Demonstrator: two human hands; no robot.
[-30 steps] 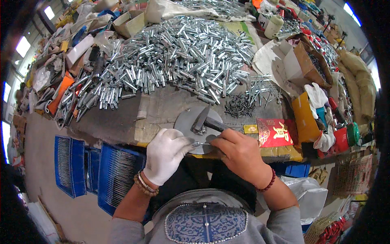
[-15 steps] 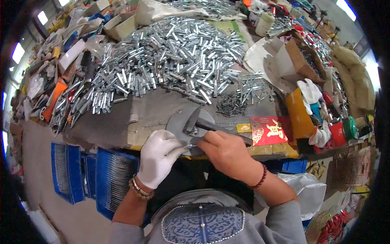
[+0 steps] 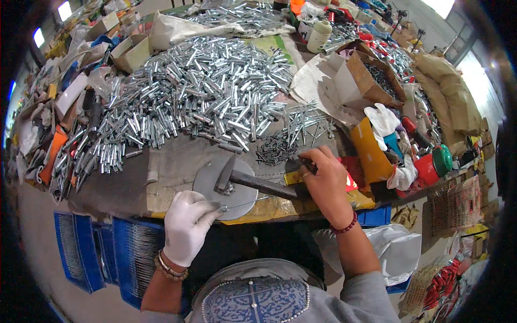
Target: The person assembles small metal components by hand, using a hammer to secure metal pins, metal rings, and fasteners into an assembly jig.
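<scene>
My left hand (image 3: 187,226), in a white glove, is closed in a pinch on a thin metal rod (image 3: 246,202) at the table's front edge. The rod points right, across the edge of a round grey plate (image 3: 202,180). A hammer (image 3: 261,184) lies over that plate, its head near the middle and its dark handle reaching right. Bare, my right hand (image 3: 328,183) is beside a small heap of short dark pins (image 3: 276,148). Its thumb and fingers are drawn together; what they hold, if anything, I cannot make out.
A large heap of shiny metal tubes (image 3: 215,81) covers the table's far side. Thin rods (image 3: 307,123) lie right of it. A cardboard box (image 3: 366,81) and a yellow container with gloves (image 3: 371,153) stand at right. Blue bins (image 3: 137,258) hang below the front edge, left.
My right hand has left the left hand's side and moved right, to the dark pins. The rod now shows between them, still in my left hand. The whole view has shifted.
</scene>
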